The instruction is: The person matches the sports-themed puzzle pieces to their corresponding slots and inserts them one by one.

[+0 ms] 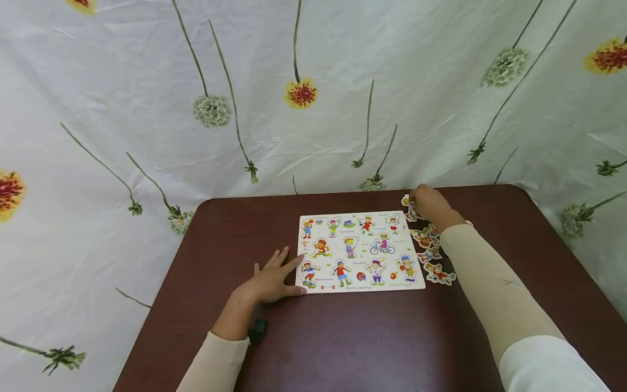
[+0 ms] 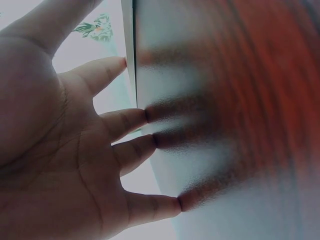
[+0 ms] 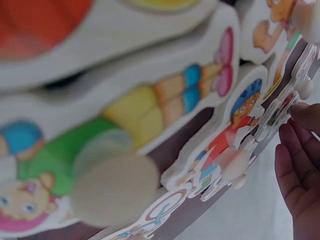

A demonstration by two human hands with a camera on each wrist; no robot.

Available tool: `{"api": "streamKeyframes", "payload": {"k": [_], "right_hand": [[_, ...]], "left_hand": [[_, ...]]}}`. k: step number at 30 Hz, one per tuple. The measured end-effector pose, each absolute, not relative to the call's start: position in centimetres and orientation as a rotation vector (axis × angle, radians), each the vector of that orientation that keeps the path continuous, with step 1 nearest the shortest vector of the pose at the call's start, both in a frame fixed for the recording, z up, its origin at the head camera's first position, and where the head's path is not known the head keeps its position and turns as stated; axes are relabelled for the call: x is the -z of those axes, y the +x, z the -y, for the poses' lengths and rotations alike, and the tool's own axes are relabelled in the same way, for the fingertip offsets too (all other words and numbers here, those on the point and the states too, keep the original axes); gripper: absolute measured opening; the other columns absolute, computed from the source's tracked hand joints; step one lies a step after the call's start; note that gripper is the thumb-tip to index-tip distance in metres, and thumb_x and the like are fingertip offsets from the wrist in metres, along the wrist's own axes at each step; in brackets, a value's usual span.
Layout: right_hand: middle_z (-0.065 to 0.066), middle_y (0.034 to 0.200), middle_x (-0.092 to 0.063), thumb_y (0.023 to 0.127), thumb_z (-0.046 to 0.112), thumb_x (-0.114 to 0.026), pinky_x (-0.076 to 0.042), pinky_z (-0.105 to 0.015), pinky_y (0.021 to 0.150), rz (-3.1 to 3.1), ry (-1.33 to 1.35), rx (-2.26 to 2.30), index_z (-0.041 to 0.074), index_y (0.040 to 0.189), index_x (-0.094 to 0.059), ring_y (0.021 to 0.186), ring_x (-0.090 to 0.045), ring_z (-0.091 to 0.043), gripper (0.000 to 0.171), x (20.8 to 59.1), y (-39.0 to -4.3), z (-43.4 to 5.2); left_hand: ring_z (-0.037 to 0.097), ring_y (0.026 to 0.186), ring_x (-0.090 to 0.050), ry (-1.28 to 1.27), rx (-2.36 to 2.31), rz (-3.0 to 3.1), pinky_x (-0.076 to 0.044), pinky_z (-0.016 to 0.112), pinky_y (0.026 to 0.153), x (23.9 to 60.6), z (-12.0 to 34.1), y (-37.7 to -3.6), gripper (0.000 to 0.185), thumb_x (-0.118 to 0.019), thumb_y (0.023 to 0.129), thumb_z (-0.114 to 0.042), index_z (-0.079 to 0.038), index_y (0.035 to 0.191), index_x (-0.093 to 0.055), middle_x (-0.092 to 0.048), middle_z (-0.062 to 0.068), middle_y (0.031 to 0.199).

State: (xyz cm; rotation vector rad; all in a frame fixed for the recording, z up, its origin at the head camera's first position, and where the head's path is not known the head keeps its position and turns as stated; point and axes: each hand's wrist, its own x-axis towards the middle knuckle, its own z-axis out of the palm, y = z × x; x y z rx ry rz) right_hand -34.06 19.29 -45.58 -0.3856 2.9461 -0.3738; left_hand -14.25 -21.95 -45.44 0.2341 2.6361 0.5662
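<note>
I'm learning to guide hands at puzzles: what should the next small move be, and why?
Probably lift the piece at the right hand: it is off the board, nearby pieces show knobs to grip, and the left hand touches the board's edge, so could steady it.

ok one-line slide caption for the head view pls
Left hand touching the edge of the board, right hand at the loose pieces beside it on the table.
</note>
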Motion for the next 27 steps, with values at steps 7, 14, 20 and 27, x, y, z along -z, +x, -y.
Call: {"api": "streamKeyframes", "payload": {"k": [7,14,20,27], "right_hand": [[-0.024,0.116,-0.058,0.104,0.007,-0.050,-0.052,-0.047,0.084,-2.969,-0.401,0.383,-0.004,0.124,-0.063,0.097,-0.060,-0.034,0.027,45.5,-33.8,-19.9],[-0.023,0.112,-0.059,0.104,0.010,-0.053,-0.052,-0.046,0.081,-3.030,-0.439,0.388,-0.004,0.121,-0.063,0.094,-0.061,-0.033,0.024,45.3,-33.6,-20.2],[-0.023,0.111,-0.059,0.103,0.012,-0.055,-0.052,-0.046,0.080,-3.051,-0.447,0.438,-0.005,0.120,-0.062,0.094,-0.061,-0.033,0.025,44.9,-33.0,-20.1],[-0.021,0.109,-0.059,0.102,0.014,-0.056,-0.052,-0.046,0.079,-3.045,-0.486,0.496,-0.006,0.117,-0.063,0.090,-0.061,-0.032,0.026,44.4,-32.1,-19.6]], "left_hand": [[0.038,0.159,-0.005,0.225,-0.560,-2.645,-0.003,0.079,0.115,45.6,21.8,-14.3,0.086,-0.074,0.089,-0.052,-0.032,0.160,-0.030,-0.008,0.014,0.172],[0.038,0.159,-0.004,0.226,-0.562,-2.645,-0.003,0.079,0.115,45.5,21.9,-14.3,0.086,-0.073,0.089,-0.051,-0.032,0.161,-0.029,-0.008,0.015,0.172],[0.038,0.159,-0.004,0.220,-0.561,-2.644,-0.003,0.078,0.116,45.5,21.9,-14.3,0.087,-0.073,0.089,-0.051,-0.032,0.161,-0.029,-0.007,0.014,0.172],[0.038,0.159,-0.004,0.216,-0.559,-2.639,-0.003,0.078,0.116,45.5,21.9,-14.2,0.086,-0.073,0.089,-0.051,-0.032,0.161,-0.028,-0.007,0.014,0.172]]}}
